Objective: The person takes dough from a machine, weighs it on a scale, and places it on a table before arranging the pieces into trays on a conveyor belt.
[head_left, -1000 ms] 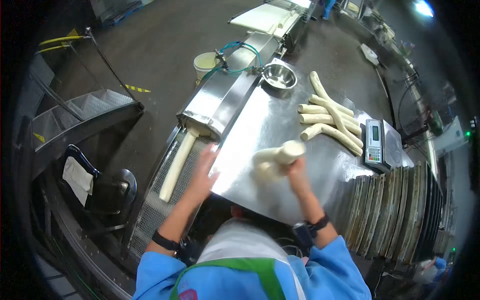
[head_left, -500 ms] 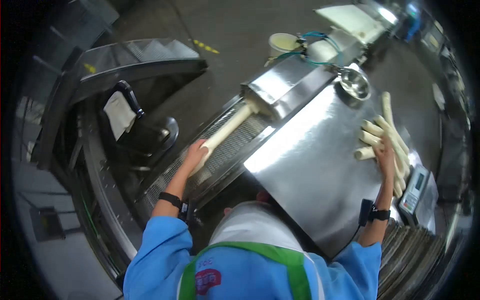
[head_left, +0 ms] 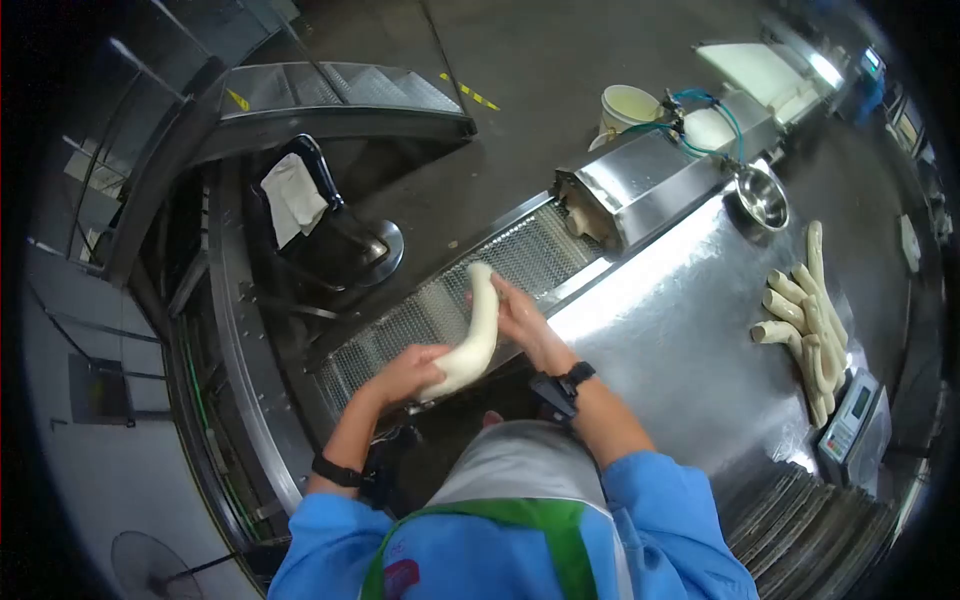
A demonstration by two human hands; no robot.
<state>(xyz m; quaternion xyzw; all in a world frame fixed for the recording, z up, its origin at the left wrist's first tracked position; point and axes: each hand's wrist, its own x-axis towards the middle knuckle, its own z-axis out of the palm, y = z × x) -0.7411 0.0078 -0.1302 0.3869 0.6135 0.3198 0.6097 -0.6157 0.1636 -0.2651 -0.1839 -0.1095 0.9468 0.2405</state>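
A thick pale dough rope [head_left: 474,345] hangs bent between my two hands, over the near edge of the mesh conveyor. My left hand [head_left: 408,372] is closed around its lower end. Higher up, my right hand [head_left: 518,312] grips the rope from the right side, its fingers partly hidden behind the dough. The rope's upper tip sticks out free. A torn stub of dough [head_left: 580,215] shows at the outlet of the steel machine [head_left: 640,180], apart from the piece I hold.
Mesh conveyor [head_left: 440,305] runs below the machine. On the steel table [head_left: 670,340] to the right lie several dough ropes [head_left: 815,330], beside a digital scale [head_left: 850,420]. A metal bowl [head_left: 760,198] stands near the machine. Left are a stool [head_left: 370,255] with a cloth and metal steps [head_left: 340,95].
My right hand has left the dough pile on the table and now grips the rope beside my left hand. The rope has come away from the machine's outlet. The view has shifted.
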